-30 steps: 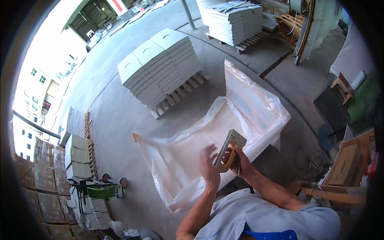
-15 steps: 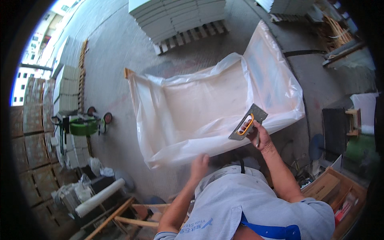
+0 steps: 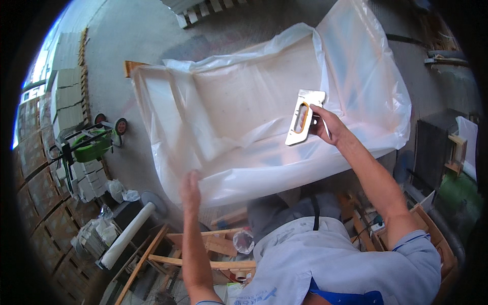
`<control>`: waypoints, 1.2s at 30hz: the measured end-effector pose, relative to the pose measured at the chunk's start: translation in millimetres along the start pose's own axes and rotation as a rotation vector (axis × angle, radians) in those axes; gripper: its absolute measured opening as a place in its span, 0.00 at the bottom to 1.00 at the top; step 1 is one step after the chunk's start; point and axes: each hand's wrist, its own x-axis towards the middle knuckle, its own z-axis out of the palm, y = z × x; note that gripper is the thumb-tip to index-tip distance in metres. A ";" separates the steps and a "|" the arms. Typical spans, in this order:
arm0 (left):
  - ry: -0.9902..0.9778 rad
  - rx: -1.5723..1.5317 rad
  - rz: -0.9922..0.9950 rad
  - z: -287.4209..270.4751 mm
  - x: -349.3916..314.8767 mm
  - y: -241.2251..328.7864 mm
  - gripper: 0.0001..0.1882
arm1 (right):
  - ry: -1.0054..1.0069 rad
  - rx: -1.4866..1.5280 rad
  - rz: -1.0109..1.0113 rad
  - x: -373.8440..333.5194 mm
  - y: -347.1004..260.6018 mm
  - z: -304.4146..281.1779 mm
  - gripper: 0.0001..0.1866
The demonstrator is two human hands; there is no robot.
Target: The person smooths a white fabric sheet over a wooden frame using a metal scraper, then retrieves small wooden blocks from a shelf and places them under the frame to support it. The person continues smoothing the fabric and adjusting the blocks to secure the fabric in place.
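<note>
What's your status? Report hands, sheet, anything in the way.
Right hand gripping staple gun. Left hand blurred at near left of plastic sheet, contact unclear. Sheet creased, partly hidden by staple gun.

right hand (image 3: 327, 123) grips a silver staple gun (image 3: 311, 96) above plastic sheeting (image 3: 264, 86); blurred left hand (image 3: 190, 192) at the sheeting's near-left corner.

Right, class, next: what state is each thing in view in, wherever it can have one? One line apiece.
Right grip: closed around the staple gun
Left grip: blurred, by the plastic sheet's near left corner; hold unclear
Staple gun: held
Plastic sheet: spread out, creased
White roll: rolled up
Pale slabs: stacked
Brown cartons: stacked
</note>
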 end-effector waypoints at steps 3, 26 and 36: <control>0.093 0.207 -0.068 -17.2 33.8 -14.4 0.13 | 0.039 -0.063 0.099 51.7 20.0 14.5 0.20; 0.178 0.012 -0.308 -29.9 116.2 -184.9 0.29 | -0.037 0.177 0.946 367.9 467.4 124.8 0.12; 0.344 0.195 -0.421 -11.7 120.5 -195.7 0.32 | -0.096 0.218 0.932 410.3 476.7 95.0 0.15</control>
